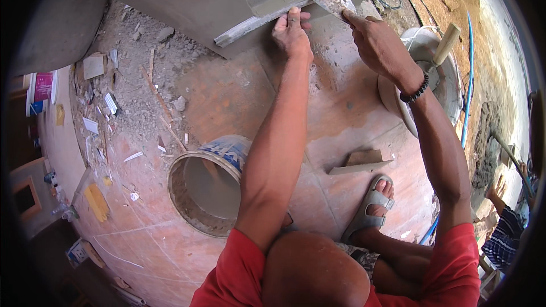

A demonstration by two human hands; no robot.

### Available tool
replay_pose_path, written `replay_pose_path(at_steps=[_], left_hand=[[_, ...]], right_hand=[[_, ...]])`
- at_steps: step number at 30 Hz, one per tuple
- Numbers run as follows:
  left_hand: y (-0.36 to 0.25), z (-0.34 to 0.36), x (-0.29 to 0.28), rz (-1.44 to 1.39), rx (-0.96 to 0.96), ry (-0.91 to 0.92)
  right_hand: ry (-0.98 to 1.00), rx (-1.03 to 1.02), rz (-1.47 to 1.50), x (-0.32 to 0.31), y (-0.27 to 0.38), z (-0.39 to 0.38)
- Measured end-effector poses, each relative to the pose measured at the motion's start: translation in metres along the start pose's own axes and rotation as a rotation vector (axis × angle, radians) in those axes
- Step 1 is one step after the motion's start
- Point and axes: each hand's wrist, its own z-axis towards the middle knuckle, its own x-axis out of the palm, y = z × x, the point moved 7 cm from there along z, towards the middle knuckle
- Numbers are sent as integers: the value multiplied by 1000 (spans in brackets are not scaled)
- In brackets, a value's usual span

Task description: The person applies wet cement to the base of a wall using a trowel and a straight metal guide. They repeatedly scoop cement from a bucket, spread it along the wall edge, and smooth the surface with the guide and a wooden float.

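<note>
A long pale, cement-smeared straightedge [244,29] lies along the lower part of a grey plastered wall [187,0]. My left hand [292,35] is closed on its lower edge near the middle, thumb pressed up against it. In my right hand [378,45] is a trowel [331,0], gripped by its handle, which my fingers mostly hide. The trowel's mortar-coated blade lies against the straightedge, to the right of my left hand. Wet grey plaster covers the wall just above the straightedge.
A bucket of grey water [210,190] stands left of my forearm. Another bucket [392,94], with a wooden-handled tool [446,45], is at right. A bent cardboard piece [361,162] lies before my foot. Rubble [165,74] is at left, a blue hose [470,51] and another person [506,227] at right.
</note>
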Motion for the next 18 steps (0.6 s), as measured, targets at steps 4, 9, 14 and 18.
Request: replay_pose_path(at_steps=[4,9,14,18], left_hand=[[0,1,1,0,15,0],[0,1,1,11,16,-13],[-1,0,0,-5,15,4],[-1,-1,2,-1,14,1]], right_hand=[[44,-24,94,-9,1,-20],[-138,59,136,-5,-6,-15],[-163,99,90,3,-15,-5],[-139,102,55,8,-24,1]])
